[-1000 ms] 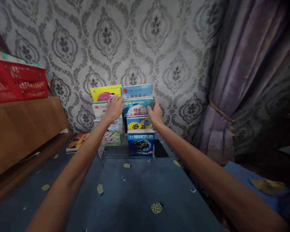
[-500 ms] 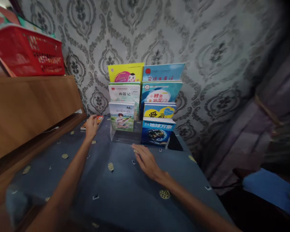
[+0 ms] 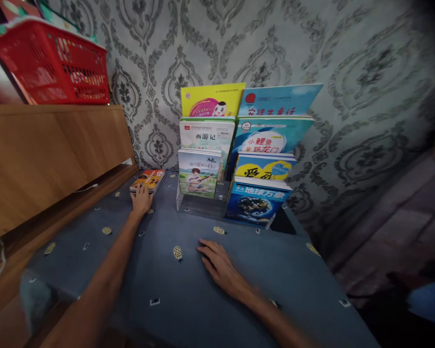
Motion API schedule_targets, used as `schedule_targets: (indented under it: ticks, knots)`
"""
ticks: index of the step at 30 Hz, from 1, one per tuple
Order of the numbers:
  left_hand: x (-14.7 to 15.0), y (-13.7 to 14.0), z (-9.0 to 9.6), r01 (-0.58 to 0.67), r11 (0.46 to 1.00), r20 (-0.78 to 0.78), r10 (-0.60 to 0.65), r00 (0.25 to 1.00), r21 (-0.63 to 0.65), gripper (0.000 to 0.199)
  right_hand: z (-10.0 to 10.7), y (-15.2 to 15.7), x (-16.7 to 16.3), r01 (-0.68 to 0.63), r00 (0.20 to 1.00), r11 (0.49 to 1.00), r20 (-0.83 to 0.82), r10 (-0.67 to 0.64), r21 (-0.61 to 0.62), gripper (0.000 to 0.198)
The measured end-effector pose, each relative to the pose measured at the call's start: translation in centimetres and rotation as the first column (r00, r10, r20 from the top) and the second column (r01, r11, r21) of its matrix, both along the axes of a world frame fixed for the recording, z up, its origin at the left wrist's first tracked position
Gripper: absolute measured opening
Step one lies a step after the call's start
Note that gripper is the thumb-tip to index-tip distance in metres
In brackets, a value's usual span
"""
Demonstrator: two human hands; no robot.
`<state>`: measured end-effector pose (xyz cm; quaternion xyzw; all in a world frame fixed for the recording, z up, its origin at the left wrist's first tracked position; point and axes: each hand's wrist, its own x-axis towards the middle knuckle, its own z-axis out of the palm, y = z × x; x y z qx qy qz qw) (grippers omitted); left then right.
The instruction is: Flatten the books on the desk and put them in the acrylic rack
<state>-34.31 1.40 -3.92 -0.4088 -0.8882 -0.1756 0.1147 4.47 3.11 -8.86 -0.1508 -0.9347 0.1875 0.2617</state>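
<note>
At the table's back left lies a small stack of books (image 3: pixel 154 178) with an orange cover on top. My left hand (image 3: pixel 141 199) rests on its near edge, fingers spread over the cover; the thumb is hard to make out. Lying flat on the blue cloth, fingers stretched out, my right hand (image 3: pixel 219 266) holds nothing. Beyond it stands a clear tiered book rack (image 3: pixel 203 205). Its left column shows a book with a guitar player (image 3: pixel 198 176), a white book (image 3: pixel 207 136) and a yellow book (image 3: pixel 212 100). The right column has a blue globe book (image 3: pixel 255 205) in front and other blue books behind.
A patterned cloth covers the table (image 3: pixel 159 275). On the left, a wooden cabinet (image 3: pixel 58 159) carries a red basket (image 3: pixel 54 63) full of things. A dark flat object (image 3: pixel 285 222) lies beside the rack. The patterned wall (image 3: pixel 159 87) rises behind, with a curtain (image 3: pixel 384 212) at right.
My left hand has come down from above the orange book stack onto its near edge. My right hand has shifted nearer to me, away from the rack. The view has moved closer and tilted.
</note>
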Motion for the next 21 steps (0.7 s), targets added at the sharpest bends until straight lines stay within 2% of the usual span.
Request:
schedule_targets:
  ticks: [4,7,14,21]
  knots:
    - [-0.8,2.7,0.5,0.035,0.994,0.008,-0.034,0.999,-0.105,0.058,-0.2,0.0,0.2,-0.006,1.0,1.0,-0.013,0.006,0.008,0.035]
    - [-1.4,3.7,0.7,0.043,0.984,0.04,-0.037,0.999,-0.17,0.058,-0.2,0.0,0.4,-0.001,1.0,1.0,-0.023,0.001,0.021,0.034]
    - [-1.6,3.2,0.9,0.093,0.969,0.033,-0.088,0.996,-0.229,0.047,-0.2,0.0,0.5,-0.017,0.999,0.998,-0.038,0.019,0.052,0.034]
    - [-1.4,2.5,0.8,0.087,0.978,0.025,-0.084,0.996,-0.191,0.039,-0.6,0.2,0.7,-0.016,0.999,0.997,-0.032,0.019,0.078,0.035]
